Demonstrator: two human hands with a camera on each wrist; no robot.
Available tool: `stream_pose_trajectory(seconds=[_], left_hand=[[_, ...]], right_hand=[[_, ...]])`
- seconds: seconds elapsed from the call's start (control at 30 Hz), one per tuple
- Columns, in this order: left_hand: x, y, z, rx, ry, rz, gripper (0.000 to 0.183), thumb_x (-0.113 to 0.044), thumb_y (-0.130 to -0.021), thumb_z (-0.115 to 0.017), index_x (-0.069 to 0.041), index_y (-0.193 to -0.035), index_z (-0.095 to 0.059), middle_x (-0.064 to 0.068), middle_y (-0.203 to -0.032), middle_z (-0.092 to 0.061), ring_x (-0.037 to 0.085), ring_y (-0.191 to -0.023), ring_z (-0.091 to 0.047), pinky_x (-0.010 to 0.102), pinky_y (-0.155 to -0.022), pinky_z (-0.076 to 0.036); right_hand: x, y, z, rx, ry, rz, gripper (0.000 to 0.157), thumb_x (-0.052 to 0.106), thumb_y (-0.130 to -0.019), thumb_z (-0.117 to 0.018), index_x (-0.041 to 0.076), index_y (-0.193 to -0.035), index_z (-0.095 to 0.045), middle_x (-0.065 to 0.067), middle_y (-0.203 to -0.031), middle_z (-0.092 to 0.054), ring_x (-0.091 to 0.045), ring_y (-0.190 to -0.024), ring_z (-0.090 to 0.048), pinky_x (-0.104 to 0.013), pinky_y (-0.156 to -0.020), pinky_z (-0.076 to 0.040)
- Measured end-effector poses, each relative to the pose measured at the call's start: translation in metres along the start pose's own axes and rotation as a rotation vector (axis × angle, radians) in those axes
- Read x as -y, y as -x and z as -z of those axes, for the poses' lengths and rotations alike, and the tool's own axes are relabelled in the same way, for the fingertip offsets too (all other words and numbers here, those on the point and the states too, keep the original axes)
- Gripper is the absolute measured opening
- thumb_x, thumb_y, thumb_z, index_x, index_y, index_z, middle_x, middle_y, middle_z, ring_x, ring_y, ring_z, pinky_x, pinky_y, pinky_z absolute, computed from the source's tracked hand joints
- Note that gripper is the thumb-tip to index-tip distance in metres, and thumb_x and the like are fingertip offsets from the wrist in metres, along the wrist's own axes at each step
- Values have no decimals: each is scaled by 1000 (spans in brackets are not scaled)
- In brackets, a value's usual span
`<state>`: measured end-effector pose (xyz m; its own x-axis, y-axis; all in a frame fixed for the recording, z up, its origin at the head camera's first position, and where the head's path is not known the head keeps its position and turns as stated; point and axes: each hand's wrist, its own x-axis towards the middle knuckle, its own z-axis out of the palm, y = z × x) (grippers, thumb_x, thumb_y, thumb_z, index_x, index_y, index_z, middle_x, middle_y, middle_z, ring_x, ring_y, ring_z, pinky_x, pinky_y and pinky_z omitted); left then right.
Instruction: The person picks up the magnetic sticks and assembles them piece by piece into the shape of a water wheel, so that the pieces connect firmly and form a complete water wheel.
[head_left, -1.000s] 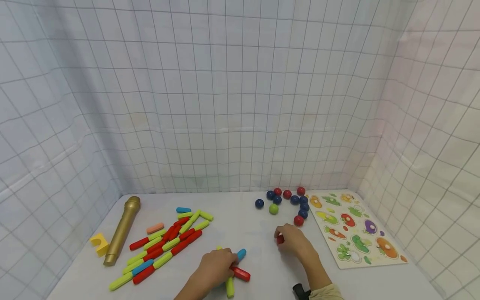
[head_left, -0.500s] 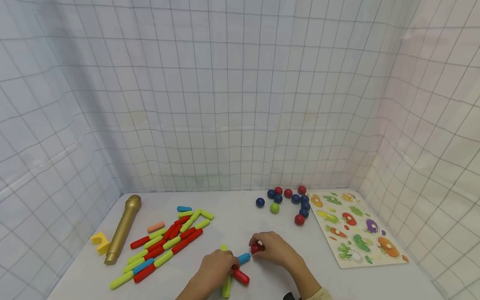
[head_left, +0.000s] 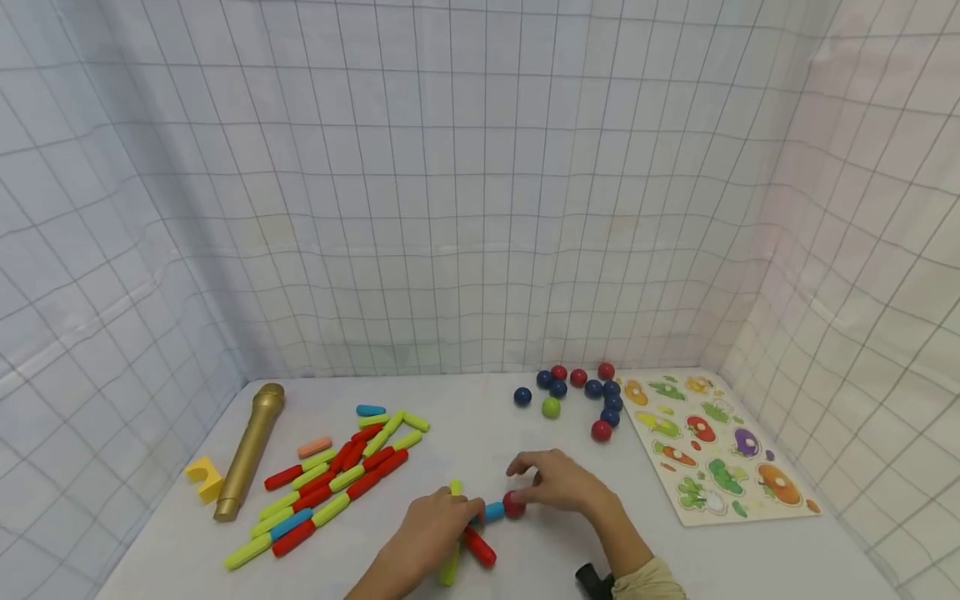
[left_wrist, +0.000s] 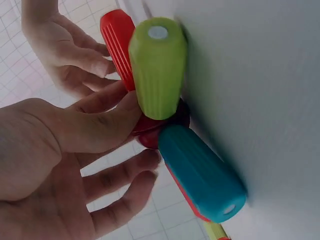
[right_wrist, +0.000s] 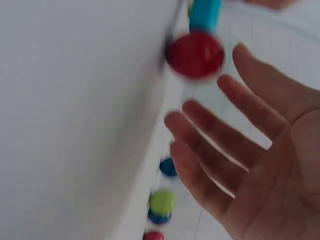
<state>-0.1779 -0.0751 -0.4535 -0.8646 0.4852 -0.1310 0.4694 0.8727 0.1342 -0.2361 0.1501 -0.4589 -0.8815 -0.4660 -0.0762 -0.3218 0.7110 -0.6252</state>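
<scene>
My left hand pinches the dark red ball in the middle of a small stick frame. Yellow-green, red and blue ribbed plastic sticks spread out from that ball. At the outer end of a blue stick sits another red ball. Beside this ball is my right hand. Its fingers are spread and relaxed, apart from the red ball in the right wrist view, with the thumb tip nearest. My left fingers hide the frame's middle in the head view.
Joined red, yellow-green and blue sticks lie left. Beyond them are a gold microphone-shaped tube and yellow blocks. Dark blue, red and green balls lie at the back right, beside a vegetable puzzle board.
My right hand has carried a red ball leftward to the blue stick's end and let go of it, its fingers now spread. My left hand keeps hold of the stick frame.
</scene>
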Motion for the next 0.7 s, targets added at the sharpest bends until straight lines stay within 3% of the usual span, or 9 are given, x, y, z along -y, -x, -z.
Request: stream_pose_trajectory(seconds=[0.17,0.23,0.4,0.57,0.7], left_hand=[[2,1,1,-6,-62,-50,30,-7,-80,-77,-29,-98,-66,-9,-77,-62,12,-78,-45,32,-75,-46],[3,2,1,-11,-51,-77,29,-6,-80,-77,-29,-95,-67,-9,-75,-59,11,-79,-45,32,-76,-44],[10,4,3,-4,57,-107,34,-1,-76,-78,-32,-85,-68,-9,-87,-63,11,-88,-51,37,-84,-48],[13,-1,2,-77,62,-65,17,-14,-85,-73,-28,-95,-72,-3,-106,-67,17,-95,-55,40,-82,-55],[10,-2,-5,-52,56,-18,16,-20,-89,-70,-28,-102,-75,-2,-105,-67,17,-92,-51,33,-74,-57]], right_hand=[[-37,1,28,-363,295,-183,22,15,-87,-71,15,-109,-70,-10,-117,-65,-30,-108,-59,-47,-90,-51],[-50,1,34,-420,372,-246,24,11,-87,-69,13,-111,-70,-13,-120,-63,-34,-112,-57,-51,-92,-50],[-65,3,40,-365,334,-292,30,9,-88,-67,7,-117,-68,-20,-123,-59,-37,-108,-58,-53,-92,-50],[-65,6,43,-373,275,-365,32,10,-87,-69,1,-117,-67,-24,-118,-55,-30,-93,-59,-47,-84,-53],[-67,8,43,-342,229,-419,29,9,-84,-72,0,-111,-68,-23,-113,-54,-27,-88,-57,-43,-78,-53]])
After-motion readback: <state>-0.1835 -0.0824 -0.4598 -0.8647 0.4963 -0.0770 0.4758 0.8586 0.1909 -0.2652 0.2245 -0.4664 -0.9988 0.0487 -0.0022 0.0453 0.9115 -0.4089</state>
